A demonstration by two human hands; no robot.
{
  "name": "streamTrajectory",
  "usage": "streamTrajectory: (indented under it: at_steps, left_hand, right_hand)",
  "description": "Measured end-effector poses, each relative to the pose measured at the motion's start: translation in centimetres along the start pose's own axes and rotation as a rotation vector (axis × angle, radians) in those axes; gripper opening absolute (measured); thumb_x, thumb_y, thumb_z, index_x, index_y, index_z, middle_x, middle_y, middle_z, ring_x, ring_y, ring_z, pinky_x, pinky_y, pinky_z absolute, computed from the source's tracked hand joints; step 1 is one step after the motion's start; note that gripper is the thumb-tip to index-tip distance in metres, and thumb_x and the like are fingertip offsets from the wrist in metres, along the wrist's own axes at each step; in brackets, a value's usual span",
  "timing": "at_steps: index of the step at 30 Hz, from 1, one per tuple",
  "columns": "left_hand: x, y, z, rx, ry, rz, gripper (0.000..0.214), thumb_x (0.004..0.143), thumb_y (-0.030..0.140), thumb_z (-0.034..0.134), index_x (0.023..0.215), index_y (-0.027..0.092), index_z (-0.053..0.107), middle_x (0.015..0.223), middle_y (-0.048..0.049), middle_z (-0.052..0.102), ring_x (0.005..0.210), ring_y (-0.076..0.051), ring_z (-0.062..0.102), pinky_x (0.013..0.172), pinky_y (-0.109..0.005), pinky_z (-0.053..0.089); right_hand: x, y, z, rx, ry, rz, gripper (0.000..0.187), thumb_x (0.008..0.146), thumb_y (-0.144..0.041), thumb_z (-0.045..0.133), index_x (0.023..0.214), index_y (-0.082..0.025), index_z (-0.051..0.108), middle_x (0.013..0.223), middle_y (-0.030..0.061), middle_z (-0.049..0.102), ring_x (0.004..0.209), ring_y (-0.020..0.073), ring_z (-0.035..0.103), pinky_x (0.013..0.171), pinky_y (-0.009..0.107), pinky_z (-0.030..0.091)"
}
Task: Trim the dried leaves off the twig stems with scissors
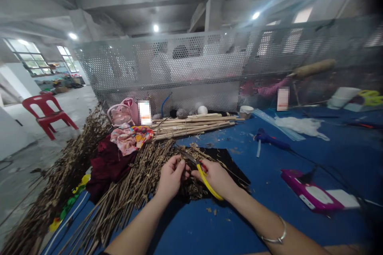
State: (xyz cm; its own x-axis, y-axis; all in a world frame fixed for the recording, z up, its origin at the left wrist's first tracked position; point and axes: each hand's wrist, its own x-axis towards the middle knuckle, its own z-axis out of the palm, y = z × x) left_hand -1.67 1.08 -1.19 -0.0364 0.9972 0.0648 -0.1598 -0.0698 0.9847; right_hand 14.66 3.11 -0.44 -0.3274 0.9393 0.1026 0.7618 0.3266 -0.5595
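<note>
My right hand (214, 175) is closed around yellow-handled shears (208, 183), their dark metal blades pointing up and left. Close beside it, my left hand (172, 176) is closed in a pinch near the blade tips; what sits between its fingers is too small and hidden to name. Under and around both hands lie dried brown leaves and plant bits (194, 191), partly on a black sheet (236, 167). A heap of dried stems (137, 171) spreads to the left of my left hand.
Bundled pale sticks (191, 125) lie behind, below a perforated metal screen (206, 67). A dark red cloth (109, 167) and a pink bag (122, 113) are at left. To the right lie a blue glue gun (271, 139), its cord and a magenta device (311, 193).
</note>
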Motion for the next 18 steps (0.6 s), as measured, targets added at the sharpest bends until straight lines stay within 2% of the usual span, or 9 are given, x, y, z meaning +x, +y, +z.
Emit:
streamTrajectory:
  at_steps: [9,13,18]
  left_hand:
    - [-0.06,0.30,0.06,0.008,0.036,0.007,0.032,0.075,0.043,0.057,0.089,0.014,0.053,0.064,-0.0007,0.060,0.047,-0.009,0.053,0.046,-0.020,0.042]
    - [-0.07,0.57,0.18,-0.031,0.073,-0.004,0.035,0.073,0.044,0.058,0.091,0.015,0.052,0.063,-0.0001,0.059,0.047,-0.009,0.053,0.046,-0.020,0.042]
    - [-0.14,0.54,0.22,-0.002,0.042,-0.012,0.035,0.071,0.044,0.060,0.089,0.014,0.055,0.064,-0.0014,0.060,0.048,-0.009,0.054,0.046,-0.020,0.042]
  right_hand:
    - [0.40,0.08,0.18,0.021,0.005,0.012,0.037,0.074,-0.056,0.052,0.072,-0.019,0.054,0.065,0.0020,0.059,0.058,0.0154,0.053,0.053,0.023,0.032]
    - [0.20,-0.24,-0.21,-0.004,0.033,0.017,0.046,0.061,-0.057,0.065,0.086,-0.020,0.053,0.076,0.0026,0.061,0.067,0.0177,0.056,0.058,0.024,0.034]
    - [-0.18,-0.57,-0.12,0.027,0.004,-0.050,0.052,0.062,-0.052,0.067,0.097,-0.018,0.051,0.093,0.0070,0.059,0.084,0.0207,0.056,0.069,0.028,0.037]
